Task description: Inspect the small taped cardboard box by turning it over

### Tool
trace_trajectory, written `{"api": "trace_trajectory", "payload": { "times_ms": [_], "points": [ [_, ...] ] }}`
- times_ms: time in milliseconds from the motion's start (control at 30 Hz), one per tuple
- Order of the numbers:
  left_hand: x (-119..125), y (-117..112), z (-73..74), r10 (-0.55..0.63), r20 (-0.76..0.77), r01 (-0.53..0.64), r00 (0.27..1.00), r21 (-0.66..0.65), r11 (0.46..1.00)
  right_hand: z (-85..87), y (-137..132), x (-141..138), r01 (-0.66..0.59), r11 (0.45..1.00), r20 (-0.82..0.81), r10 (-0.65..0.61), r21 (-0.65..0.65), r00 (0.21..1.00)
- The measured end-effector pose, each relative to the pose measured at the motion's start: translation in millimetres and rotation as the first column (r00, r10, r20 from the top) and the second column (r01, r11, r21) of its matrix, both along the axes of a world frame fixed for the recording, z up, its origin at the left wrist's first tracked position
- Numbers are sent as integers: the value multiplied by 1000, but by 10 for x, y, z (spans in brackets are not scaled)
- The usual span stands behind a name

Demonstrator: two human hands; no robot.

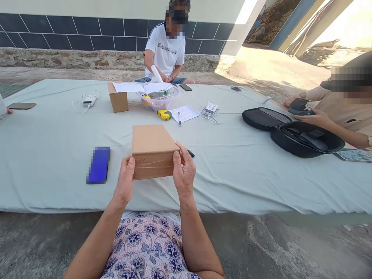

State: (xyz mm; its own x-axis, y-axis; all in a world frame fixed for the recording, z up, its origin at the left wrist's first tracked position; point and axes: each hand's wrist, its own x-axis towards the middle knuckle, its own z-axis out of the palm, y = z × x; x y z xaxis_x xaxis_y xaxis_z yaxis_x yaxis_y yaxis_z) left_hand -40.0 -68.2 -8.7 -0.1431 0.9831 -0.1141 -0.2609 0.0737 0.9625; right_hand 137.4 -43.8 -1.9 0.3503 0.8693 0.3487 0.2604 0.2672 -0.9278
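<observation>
A closed brown cardboard box (154,155) is held between my two hands above the cloth near the table's front edge. My left hand (125,174) grips its left side, thumb on the near face. On the right side, my right hand (184,166) closes round the corner with its thumb on the near face too. Thin scratch-like lines mark that face. The dark tip of a pen-like thing (191,153) shows just past my right fingers; whether the hand touches it I cannot tell. Left of the box lies a phone with a blurred blue screen (99,166).
Beyond the box on the cloth (232,182) are a yellow tape measure (164,114), a paper with a pen (186,113), a plastic basket (159,101) and another cardboard box (118,101). An open black case (308,139) lies right. People sit opposite and at the right.
</observation>
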Motion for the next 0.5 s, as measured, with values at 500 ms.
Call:
{"api": "trace_trajectory", "payload": {
  "times_ms": [500],
  "points": [
    [-112,-8,112,86,-180,-70,980,97,993,-58,21,99,-235,972,-217,224,-26,950]
  ]
}}
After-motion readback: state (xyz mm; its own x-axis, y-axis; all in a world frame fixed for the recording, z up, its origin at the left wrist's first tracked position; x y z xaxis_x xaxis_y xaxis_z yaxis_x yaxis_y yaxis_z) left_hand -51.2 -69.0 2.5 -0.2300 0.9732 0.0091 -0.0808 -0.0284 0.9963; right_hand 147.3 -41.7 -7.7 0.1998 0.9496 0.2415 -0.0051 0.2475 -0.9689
